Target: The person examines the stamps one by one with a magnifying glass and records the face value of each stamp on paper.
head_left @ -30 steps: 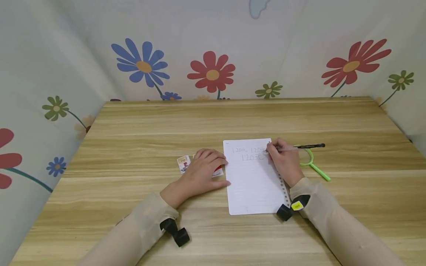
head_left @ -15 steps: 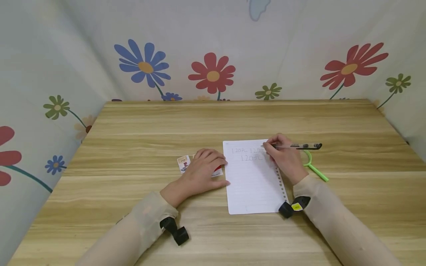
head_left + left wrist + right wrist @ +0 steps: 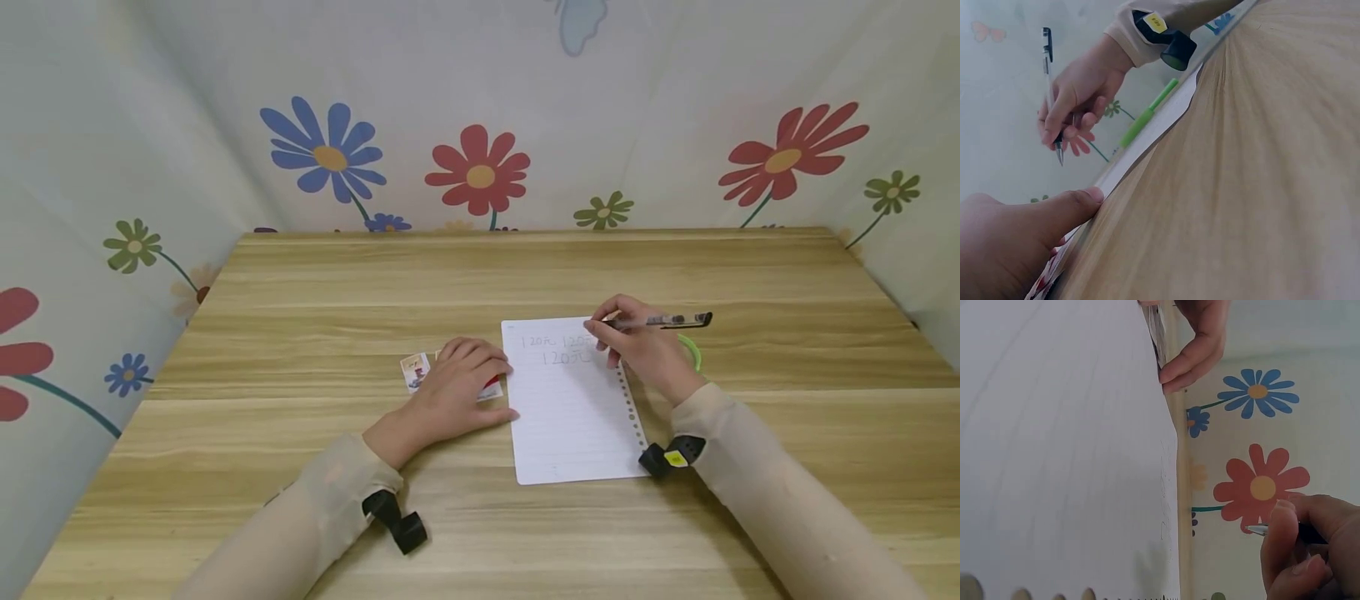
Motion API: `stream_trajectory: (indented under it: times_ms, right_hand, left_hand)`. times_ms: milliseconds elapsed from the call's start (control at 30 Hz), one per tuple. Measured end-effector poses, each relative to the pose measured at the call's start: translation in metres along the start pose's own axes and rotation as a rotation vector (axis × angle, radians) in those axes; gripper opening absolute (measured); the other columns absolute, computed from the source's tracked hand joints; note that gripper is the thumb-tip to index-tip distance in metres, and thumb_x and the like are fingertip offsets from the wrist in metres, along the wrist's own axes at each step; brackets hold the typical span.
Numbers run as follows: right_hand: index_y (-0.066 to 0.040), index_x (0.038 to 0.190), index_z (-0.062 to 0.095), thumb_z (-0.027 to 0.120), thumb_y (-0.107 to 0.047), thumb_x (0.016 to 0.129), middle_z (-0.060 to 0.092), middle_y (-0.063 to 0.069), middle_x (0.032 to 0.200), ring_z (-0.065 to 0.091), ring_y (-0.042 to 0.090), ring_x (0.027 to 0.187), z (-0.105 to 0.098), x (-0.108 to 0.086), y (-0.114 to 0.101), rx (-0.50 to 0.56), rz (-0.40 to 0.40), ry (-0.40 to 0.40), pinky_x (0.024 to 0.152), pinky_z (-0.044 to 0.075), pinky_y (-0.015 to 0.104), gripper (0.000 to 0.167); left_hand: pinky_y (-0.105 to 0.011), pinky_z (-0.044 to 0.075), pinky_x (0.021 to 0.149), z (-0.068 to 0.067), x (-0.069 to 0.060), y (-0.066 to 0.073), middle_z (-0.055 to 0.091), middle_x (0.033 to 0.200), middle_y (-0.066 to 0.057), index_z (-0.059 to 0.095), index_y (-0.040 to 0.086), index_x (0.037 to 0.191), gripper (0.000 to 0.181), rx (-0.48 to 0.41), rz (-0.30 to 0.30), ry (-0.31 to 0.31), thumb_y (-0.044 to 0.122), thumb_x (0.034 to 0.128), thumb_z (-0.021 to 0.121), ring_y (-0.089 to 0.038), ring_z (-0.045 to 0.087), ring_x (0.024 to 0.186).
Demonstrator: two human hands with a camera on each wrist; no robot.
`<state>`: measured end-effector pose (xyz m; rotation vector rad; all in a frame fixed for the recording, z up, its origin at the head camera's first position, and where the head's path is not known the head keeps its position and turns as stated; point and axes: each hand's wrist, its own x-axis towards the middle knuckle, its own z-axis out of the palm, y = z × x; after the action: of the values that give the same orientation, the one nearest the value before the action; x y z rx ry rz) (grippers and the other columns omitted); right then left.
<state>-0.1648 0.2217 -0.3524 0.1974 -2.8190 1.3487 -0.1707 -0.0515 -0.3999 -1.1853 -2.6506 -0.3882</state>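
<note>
The R hand (image 3: 637, 337) is pinching the pen (image 3: 667, 320) b/w thumb and fingers, and the tip is hanging above the sheet (image 3: 570, 433), not touching it. The sheet is lying flat on the tabletop (image 3: 337, 283), in front of the person, b/w the two hands. The L hand (image 3: 457, 387) is staying loose and open: its fingers are covering the cards (image 3: 413, 371), and its thumb is touching the sheet's L edge.

For good writing, in my opinion, the L hand should be pressing the paper more firmly, b/c only the edge is getting support now. The R hand should be resting its side on the sheet before each stroke — w/ light pressure — and keeping the tip clear of the handwriting (image 3: 566, 358), which is showing "120" several times.

Re materials: the paper is looking thin, smooth and ruled w/ faint lines, w/ punched holes (image 3: 632, 417) running down its R edge; its L edge is seeming a bit wavy. The pen is having a slim, partly clear barrel and a black cap end w/ clip. The cards are looking flat, glossy prob. A green ring (image 3: 696, 350) is lying partly behind the R hand; its handle (image 3: 1150, 112) is appearing straight and plastic-like. The tabletop is showing streaky wood grain.
</note>
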Motion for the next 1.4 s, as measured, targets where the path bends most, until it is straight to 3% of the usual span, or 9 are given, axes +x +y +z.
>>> stream_trajectory:
  times_ms: [200, 367, 667, 967, 1100, 1400]
  right_hand:
    - [-0.004, 0.106, 0.055, 0.058, -0.021, 0.096, 0.064, 0.02, 0.08, 0.059, 0.027, 0.054, -0.007, 0.0, -0.002, 0.065, 0.021, -0.067, 0.042, 0.045, 0.029, 0.02]
    - [-0.005, 0.106, 0.056, 0.059, -0.017, 0.096, 0.062, 0.023, 0.086, 0.06, 0.025, 0.058, -0.012, -0.002, -0.004, 0.084, 0.037, -0.081, 0.045, 0.05, 0.031, 0.017]
    - [-0.003, 0.107, 0.061, 0.065, -0.013, 0.091, 0.067, 0.014, 0.076, 0.058, 0.016, 0.054, -0.022, -0.009, -0.006, -0.099, -0.036, -0.036, 0.05, 0.055, 0.032, 0.019]
    - [0.002, 0.113, 0.058, 0.066, -0.003, 0.088, 0.062, 0.019, 0.087, 0.065, 0.02, 0.07, -0.033, -0.015, -0.002, -0.034, -0.04, -0.048, 0.055, 0.058, 0.029, 0.027]
    - [0.001, 0.113, 0.06, 0.067, -0.002, 0.087, 0.065, 0.019, 0.091, 0.066, 0.023, 0.077, -0.036, -0.017, 0.001, -0.105, -0.088, -0.013, 0.059, 0.056, 0.022, 0.027]
    - [0.001, 0.116, 0.058, 0.06, 0.003, 0.09, 0.069, 0.024, 0.096, 0.066, 0.004, 0.074, -0.047, -0.021, 0.006, -0.023, -0.122, -0.027, 0.063, 0.059, 0.032, 0.026]
  left_hand:
    - [-0.04, 0.033, 0.11, 0.002, -0.001, 0.001, 0.061, 0.119, 0.001, 0.067, 0.015, 0.112, 0.054, 0.003, 0.003, -0.001, 0.057, 0.0778, 0.07, -0.02, 0.051, 0.118]
    - [-0.04, 0.033, 0.11, 0.003, -0.002, 0.001, 0.062, 0.118, 0.001, 0.067, 0.015, 0.112, 0.055, 0.009, -0.001, 0.002, 0.057, 0.0776, 0.07, -0.02, 0.051, 0.118]
    - [-0.039, 0.033, 0.11, 0.005, -0.002, 0.002, 0.061, 0.119, 0.002, 0.066, 0.015, 0.112, 0.054, 0.005, -0.002, 0.011, 0.057, 0.0775, 0.07, -0.019, 0.051, 0.118]
    - [-0.04, 0.032, 0.11, 0.004, -0.002, 0.005, 0.061, 0.12, 0.001, 0.066, 0.015, 0.113, 0.055, -0.001, -0.016, 0.002, 0.057, 0.0777, 0.07, -0.019, 0.051, 0.119]
    - [-0.04, 0.032, 0.11, 0.003, -0.003, 0.006, 0.061, 0.12, 0.001, 0.066, 0.015, 0.113, 0.054, -0.005, -0.021, 0.0, 0.056, 0.0775, 0.071, -0.019, 0.051, 0.119]
    - [-0.039, 0.032, 0.111, 0.003, -0.002, 0.006, 0.061, 0.12, 0.001, 0.067, 0.015, 0.112, 0.054, -0.001, -0.022, 0.003, 0.056, 0.0772, 0.071, -0.019, 0.051, 0.119]
